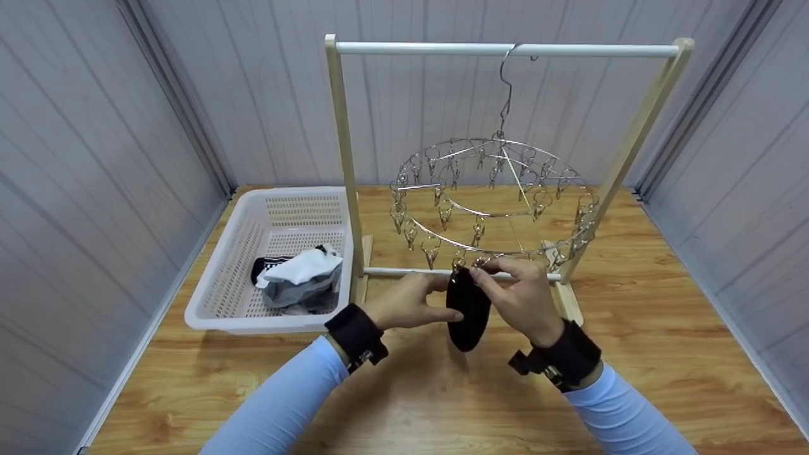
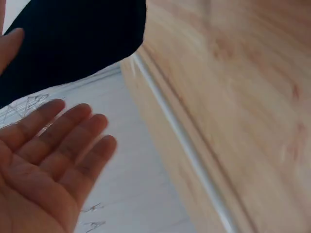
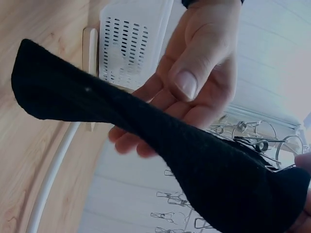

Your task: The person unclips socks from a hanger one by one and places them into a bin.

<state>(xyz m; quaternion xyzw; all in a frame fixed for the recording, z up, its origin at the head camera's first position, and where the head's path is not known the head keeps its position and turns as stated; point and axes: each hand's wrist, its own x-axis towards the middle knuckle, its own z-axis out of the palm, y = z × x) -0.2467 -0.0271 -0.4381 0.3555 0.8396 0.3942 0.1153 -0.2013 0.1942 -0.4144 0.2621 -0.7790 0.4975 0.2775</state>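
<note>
A black sock [image 1: 466,319] hangs lengthwise below the front rim of a round metal clip hanger [image 1: 436,240]. At its upper edge, a metal clip [image 3: 279,167] meets the cloth in the right wrist view. My right hand [image 1: 521,292] pinches the sock's top corner between thumb and finger, close by that clip. To the left of the sock is my left hand [image 1: 404,304], its thumb over the cloth in the head view. The left wrist view shows the fingers of that hand [image 2: 53,155] extended and apart, with the palm bare.
The hanger's hook [image 1: 505,69] rests over the white bar [image 1: 430,48] of a wooden-legged rack. At left stands a white perforated basket [image 1: 218,278] with white, grey and black cloth pieces [image 1: 300,268] inside. Panelled walls [image 1: 82,189] enclose the wooden table [image 1: 663,354].
</note>
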